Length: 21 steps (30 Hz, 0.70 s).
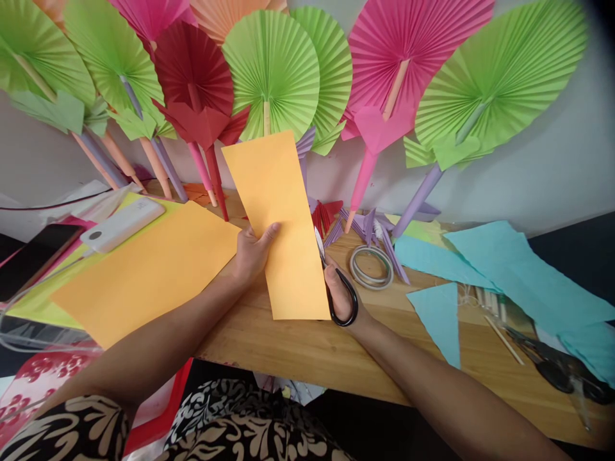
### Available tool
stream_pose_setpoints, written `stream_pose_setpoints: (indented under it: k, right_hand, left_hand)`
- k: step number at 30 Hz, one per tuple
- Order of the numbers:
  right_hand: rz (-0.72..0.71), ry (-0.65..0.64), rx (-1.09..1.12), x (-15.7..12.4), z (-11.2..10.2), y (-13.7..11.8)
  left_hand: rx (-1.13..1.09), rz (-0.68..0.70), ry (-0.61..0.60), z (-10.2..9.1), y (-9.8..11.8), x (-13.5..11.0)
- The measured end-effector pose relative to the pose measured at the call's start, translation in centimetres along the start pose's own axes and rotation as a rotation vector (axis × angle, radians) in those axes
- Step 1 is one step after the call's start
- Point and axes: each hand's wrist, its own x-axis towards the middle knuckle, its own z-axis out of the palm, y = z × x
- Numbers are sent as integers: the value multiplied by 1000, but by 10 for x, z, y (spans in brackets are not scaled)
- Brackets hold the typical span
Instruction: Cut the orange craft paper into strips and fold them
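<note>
An oblong sheet of orange paper (288, 224) is held up in front of me, above the wooden table. My left hand (254, 251) grips its left edge, thumb on the near face and the other fingers hidden behind. In my right hand (340, 294) is a pair of scissors (353, 306) with black handles, fingers through the loops. The blades stand at the right edge of the paper, partly hidden by it, so I cannot tell whether they touch it. A larger orange sheet (154, 269) lies on the left, beneath my left forearm.
Green, pink and red pleated paper fans (271, 70) lean along the wall. A tape roll (371, 267), blue paper (533, 269) and another pair of scissors (552, 371) lie right. At left are a power bank (122, 224) and a phone (36, 259).
</note>
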Motion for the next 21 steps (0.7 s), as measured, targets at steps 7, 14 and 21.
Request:
stream_pose_setpoints:
  k: [7, 14, 21]
  right_hand:
    - [4, -7, 5, 0, 1, -2]
    - [2, -1, -17, 0, 1, -3]
    - [2, -1, -24, 0, 2, -3]
  left_hand:
    - [6, 7, -21, -1, -2, 1]
    - [13, 5, -13, 0, 1, 0]
    - [18, 10, -6, 0, 0, 1]
